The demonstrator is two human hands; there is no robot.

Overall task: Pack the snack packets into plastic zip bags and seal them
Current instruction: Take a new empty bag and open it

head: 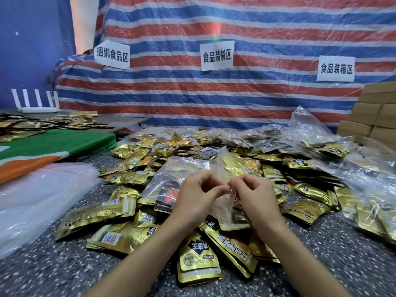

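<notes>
A big heap of gold snack packets [214, 159] covers the speckled table [49, 271]. In the middle, my left hand [197, 196] and my right hand [255, 198] both pinch the rim of a clear plastic zip bag [220, 166] between thumb and fingers, close together. The bag stands up above the pile and looks empty. Under it lies another clear bag [169, 181] with dark packets inside. More packets [199, 258] lie near my wrists.
A stack of empty clear bags [38, 196] lies at the left, beside a green and orange cloth [47, 146]. Filled clear bags [304, 136] pile up at the back right and along the right edge. Cardboard boxes [372, 112] are stacked far right. A striped tarp with paper signs hangs behind.
</notes>
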